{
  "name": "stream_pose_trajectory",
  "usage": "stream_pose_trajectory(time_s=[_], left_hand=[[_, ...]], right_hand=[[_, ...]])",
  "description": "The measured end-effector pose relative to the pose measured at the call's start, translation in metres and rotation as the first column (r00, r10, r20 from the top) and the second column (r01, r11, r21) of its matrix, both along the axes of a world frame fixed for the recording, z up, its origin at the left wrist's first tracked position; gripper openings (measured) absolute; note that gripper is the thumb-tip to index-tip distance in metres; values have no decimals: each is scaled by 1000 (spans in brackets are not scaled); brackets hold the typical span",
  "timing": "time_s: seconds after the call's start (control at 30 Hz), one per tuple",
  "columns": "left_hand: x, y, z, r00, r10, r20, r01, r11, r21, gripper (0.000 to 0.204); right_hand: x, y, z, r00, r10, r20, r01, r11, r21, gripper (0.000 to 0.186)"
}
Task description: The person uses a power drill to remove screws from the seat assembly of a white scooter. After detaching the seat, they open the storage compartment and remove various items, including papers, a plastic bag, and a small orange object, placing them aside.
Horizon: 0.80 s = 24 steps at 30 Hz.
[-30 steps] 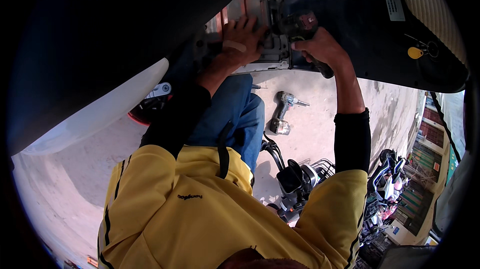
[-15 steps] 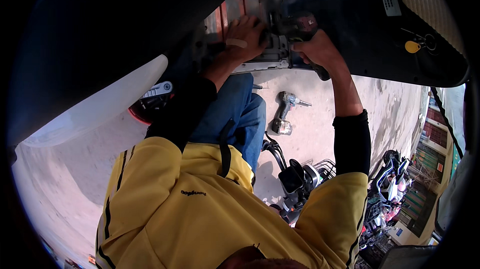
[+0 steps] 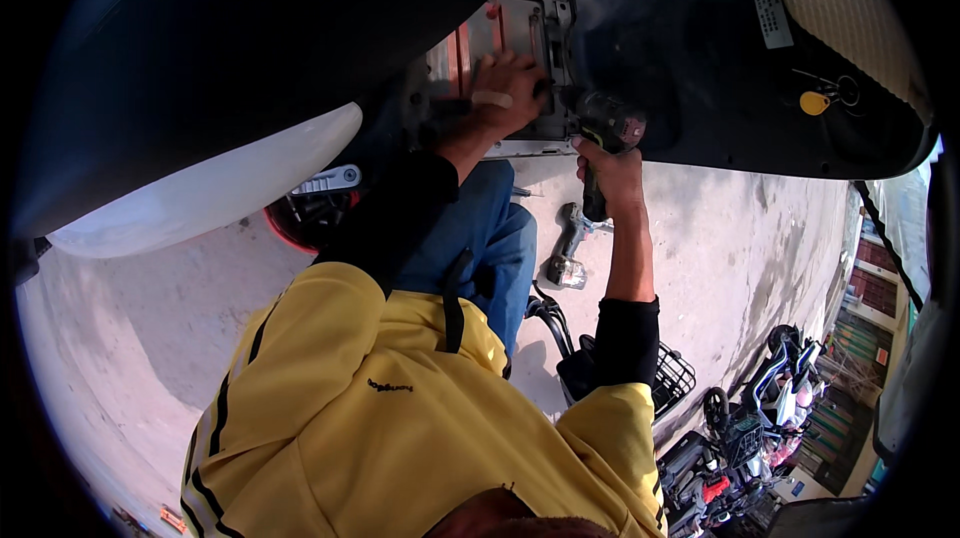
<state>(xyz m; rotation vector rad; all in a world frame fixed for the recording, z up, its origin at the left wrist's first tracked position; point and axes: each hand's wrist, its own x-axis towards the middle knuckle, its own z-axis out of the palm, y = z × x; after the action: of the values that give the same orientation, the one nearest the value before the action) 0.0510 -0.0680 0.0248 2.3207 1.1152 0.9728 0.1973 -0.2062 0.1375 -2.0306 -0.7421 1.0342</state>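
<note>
My right hand [image 3: 615, 176] grips the handle of a dark cordless drill [image 3: 612, 120]. Its front end points left, toward the rim of an open compartment [image 3: 556, 33] in the floor of a scooter. My left hand [image 3: 507, 96], a plaster strip across its back, rests over that compartment with the fingers apart and holds nothing I can see. Reddish strips [image 3: 463, 58] show inside beside the left fingers. To the right of the rim stands the scooter's dark front panel [image 3: 690, 68]. What the drill's tip touches is too dark to make out.
A second cordless drill [image 3: 566, 268] lies on the pavement below my right hand, partly hidden. A red-rimmed bowl [image 3: 290, 231] with tools sits left of my legs. The dark seat [image 3: 250, 28] looms at upper left. Keys with a yellow tag [image 3: 815, 103] hang at the front panel; parked scooters [image 3: 770, 408] stand lower right.
The drill and my right hand have come lower, away from the compartment's far side toward its near edge. My left hand stays over the compartment. The whole view has shifted slightly.
</note>
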Motion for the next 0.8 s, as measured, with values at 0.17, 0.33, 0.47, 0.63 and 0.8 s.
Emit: stream_pose_trajectory(time_s=[0.17,0.33,0.47,0.63,0.8], left_hand=[[-5,-1,5,999,-28,-30,26,999,-46,18],[-2,1,2,999,-30,26,31,999,-34,14],[-2,1,-1,995,-45,89,47,999,-12,18],[10,-2,-4,985,-59,162,48,996,71,14],[69,-23,-13,959,-261,112,251,963,97,13]], right_hand=[[-5,23,20,693,316,648,-216,948,-232,37],[2,28,45,918,255,302,-222,965,-139,29],[-10,-15,33,982,-100,-158,120,985,124,18],[-33,-107,-13,855,-324,-404,429,880,203,30],[-65,-180,-46,801,-414,-433,522,837,165,26]])
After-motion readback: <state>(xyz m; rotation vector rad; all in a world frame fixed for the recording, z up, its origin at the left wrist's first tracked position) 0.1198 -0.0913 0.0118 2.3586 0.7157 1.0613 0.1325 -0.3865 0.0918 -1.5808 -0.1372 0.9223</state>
